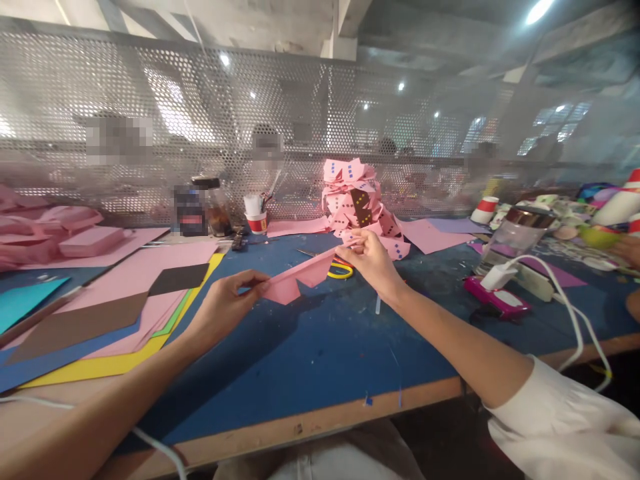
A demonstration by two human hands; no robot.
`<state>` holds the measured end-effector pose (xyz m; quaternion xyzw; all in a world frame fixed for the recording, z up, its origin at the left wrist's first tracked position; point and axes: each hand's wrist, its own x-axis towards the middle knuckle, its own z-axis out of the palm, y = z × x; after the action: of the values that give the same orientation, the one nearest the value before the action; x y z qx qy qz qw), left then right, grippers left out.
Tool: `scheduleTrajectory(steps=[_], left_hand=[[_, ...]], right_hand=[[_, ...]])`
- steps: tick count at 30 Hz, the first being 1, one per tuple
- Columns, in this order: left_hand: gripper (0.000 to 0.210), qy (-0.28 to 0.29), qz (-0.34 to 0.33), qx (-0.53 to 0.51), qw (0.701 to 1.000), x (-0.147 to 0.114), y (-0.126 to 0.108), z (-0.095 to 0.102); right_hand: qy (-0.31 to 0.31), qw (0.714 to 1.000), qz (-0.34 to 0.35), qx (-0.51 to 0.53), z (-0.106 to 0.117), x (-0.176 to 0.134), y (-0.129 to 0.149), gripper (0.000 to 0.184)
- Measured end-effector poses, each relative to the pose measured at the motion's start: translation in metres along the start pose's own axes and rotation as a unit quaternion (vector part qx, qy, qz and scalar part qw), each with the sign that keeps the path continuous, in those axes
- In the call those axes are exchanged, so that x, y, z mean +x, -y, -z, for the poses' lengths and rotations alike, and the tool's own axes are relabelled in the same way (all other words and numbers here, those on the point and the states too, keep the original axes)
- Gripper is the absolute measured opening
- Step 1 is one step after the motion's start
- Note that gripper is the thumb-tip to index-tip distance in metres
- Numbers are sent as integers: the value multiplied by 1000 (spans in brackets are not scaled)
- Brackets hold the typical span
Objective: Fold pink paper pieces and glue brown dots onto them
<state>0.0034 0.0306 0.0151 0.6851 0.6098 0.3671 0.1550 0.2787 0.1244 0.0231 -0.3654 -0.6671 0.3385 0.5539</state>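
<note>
Two hands hold a folded pink paper piece [300,277] above the blue table [310,360]: left hand [227,303] pinches its near end, right hand [370,260] its far end. Beyond, yellow-handled scissors [341,270], then a pink cutout pile [357,207]. No readable writing.

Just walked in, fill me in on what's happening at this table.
A person seated at the blue-topped work table holds a folded pink paper piece up between both hands: the left hand pinches its lower left end, the right hand grips its upper right end. Behind it stands a pile of pink paper pieces with coloured dots. Yellow-handled scissors lie on the table under the paper, and loose sheets of pink, brown, blue and yellow paper lie stacked at the left.
</note>
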Motion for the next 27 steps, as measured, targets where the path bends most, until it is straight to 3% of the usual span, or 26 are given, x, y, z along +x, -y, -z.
scheduleTrajectory(steps=[3, 6, 19, 27], left_hand=[[35, 18, -1, -19, 1000, -1, -3, 0], [35, 40, -2, -39, 998, -2, -6, -2], [33, 145, 8, -123, 982, -13, -26, -2], [34, 150, -30, -96, 984, -15, -27, -5]], right_hand=[[52, 993, -57, 88, -5, -2, -1, 46], [109, 987, -91, 79, -9, -8, 0, 35], [100, 994, -21, 50, -9, -14, 7, 33], [150, 988, -28, 16, -13, -19, 14, 37]])
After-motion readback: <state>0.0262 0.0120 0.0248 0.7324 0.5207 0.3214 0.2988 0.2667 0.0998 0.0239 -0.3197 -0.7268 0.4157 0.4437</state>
